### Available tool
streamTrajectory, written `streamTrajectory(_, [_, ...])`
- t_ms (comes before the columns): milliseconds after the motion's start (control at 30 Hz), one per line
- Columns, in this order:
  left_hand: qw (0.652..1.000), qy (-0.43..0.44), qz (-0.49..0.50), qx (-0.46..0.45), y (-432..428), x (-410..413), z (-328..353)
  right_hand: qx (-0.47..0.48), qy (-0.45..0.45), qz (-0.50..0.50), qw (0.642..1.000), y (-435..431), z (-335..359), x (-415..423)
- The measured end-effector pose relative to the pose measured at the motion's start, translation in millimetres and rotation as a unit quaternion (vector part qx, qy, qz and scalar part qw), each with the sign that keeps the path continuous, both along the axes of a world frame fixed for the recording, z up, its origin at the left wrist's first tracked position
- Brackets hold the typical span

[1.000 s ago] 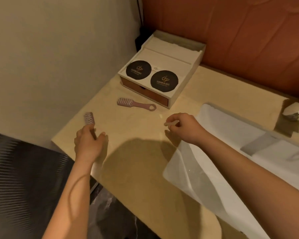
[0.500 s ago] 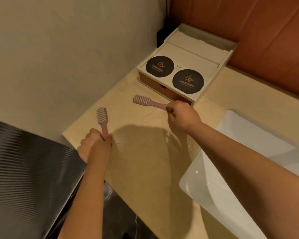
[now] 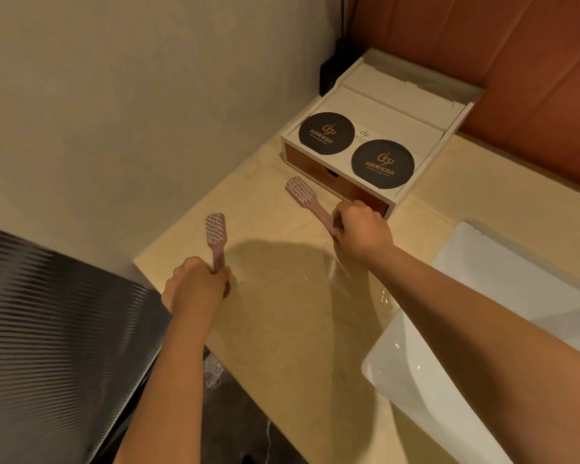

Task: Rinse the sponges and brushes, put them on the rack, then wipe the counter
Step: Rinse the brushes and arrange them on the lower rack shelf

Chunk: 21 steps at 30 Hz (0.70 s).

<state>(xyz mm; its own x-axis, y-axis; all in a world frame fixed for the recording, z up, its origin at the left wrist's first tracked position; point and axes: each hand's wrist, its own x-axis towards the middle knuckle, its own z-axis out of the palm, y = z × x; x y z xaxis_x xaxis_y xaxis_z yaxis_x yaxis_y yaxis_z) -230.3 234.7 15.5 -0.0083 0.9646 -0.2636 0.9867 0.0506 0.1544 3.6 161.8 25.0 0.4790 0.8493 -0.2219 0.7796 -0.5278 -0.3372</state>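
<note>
- The left brush (image 3: 216,234), pink with pale bristles, is sitting a little left of the frame's centre. Its head is pointing toward the top of the frame and its bristles are facing the camera.
- The left hand (image 3: 195,286) is gripping this brush by the lower end of its handle, with the fingers curled fully round it. The fist is hovering over the near left corner of the counter (image 3: 282,329).
- The right brush (image 3: 303,197), of the same pink kind, is lying at a slant just above centre, with its head toward the upper left and its bristles up. Whether it is resting on the counter or is lifted just off it cannot be told.
- The right hand (image 3: 360,229) is closing round the handle end of this brush, knuckles toward the camera, just in front of the box.
- The two brushes are lying apart, each in its own hand.
- A white box (image 3: 399,105) with a brown drawer front is standing on the counter in the upper right, right behind the right brush.
- Two black round coasters (image 3: 326,132) with gold print are lying side by side on its top.
- A white sink (image 3: 482,329) is filling the lower right, partly hidden by the right forearm.
- A wet sheen (image 3: 349,279) is showing on the beige counter between the right wrist and the sink.
- A dark striped surface (image 3: 47,329) is filling the lower left, below the counter's edge.
</note>
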Motion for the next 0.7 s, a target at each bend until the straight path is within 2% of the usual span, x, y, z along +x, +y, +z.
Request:
streamTrajectory(200, [0.999,-0.012,-0.001,-0.032,-3.6,-1.2,5.0,0.000,0.078,0.007,0.997,-7.6,4.8,-3.9])
streamTrajectory(267, [0.997,-0.052,-0.003,-0.064,-7.0,0.0,11.4,0.023,0.098,0.009,0.995,-17.5,8.5,-7.6])
streamTrajectory(300, [0.990,-0.103,0.003,-0.091,-9.1,1.0,14.3,0.038,0.116,0.008,0.992,-23.6,9.3,-10.6])
streamTrajectory(333, [0.975,-0.179,0.013,-0.128,-15.3,3.7,21.4,0.056,0.135,0.005,0.989,-36.2,13.8,-13.0])
streamTrajectory(400, [0.918,-0.323,0.059,-0.221,-21.4,9.7,32.8,0.088,0.174,0.008,0.981,-51.9,17.8,-15.2])
streamTrajectory(433, [0.891,-0.367,0.076,-0.254,-24.8,12.5,37.6,0.105,0.190,0.006,0.976,-60.8,21.5,-15.0])
streamTrajectory(467, [0.874,-0.391,0.080,-0.277,-29.8,14.9,42.2,0.120,0.207,-0.001,0.971,-70.6,26.3,-14.3])
streamTrajectory(700, [0.811,-0.453,-0.021,-0.369,-85.5,34.3,71.1,0.199,0.304,-0.111,0.925,-162.5,59.4,0.3])
